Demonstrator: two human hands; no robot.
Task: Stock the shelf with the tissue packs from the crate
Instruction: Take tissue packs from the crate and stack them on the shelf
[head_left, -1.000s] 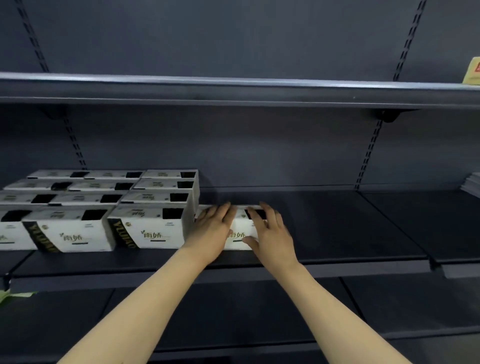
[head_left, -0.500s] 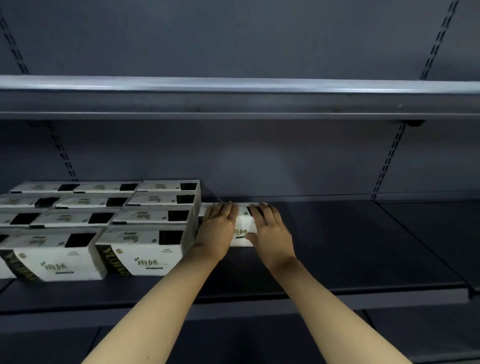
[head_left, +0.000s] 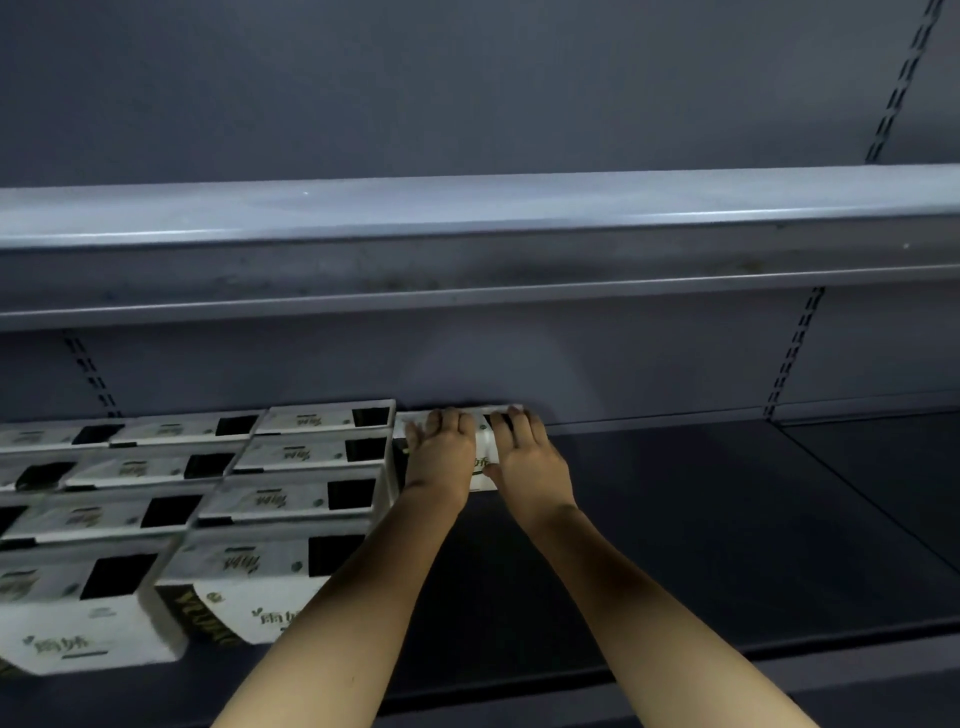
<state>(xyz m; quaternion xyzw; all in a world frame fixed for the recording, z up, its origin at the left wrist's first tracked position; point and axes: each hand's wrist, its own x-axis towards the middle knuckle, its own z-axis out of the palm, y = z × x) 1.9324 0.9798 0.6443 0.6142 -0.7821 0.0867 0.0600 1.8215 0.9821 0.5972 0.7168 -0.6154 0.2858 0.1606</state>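
Note:
A white tissue pack (head_left: 484, 458) lies on the dark shelf board (head_left: 675, 525), at the back wall, right next to the stocked rows of white tissue packs (head_left: 291, 501). My left hand (head_left: 439, 457) lies over its left part and my right hand (head_left: 527, 460) over its right part. The fingers of both reach across the pack's top and the palms are against its front face. Most of the pack is hidden under my hands. The crate is out of view.
The upper shelf (head_left: 467, 244) juts out above my hands. The stocked packs fill the left of the board from front to back in several rows. Bare board stretches to the right, up to a slotted upright (head_left: 789, 358).
Both hands have slid the pack from the shelf's front edge back to the rear wall, and my head has moved closer and lower.

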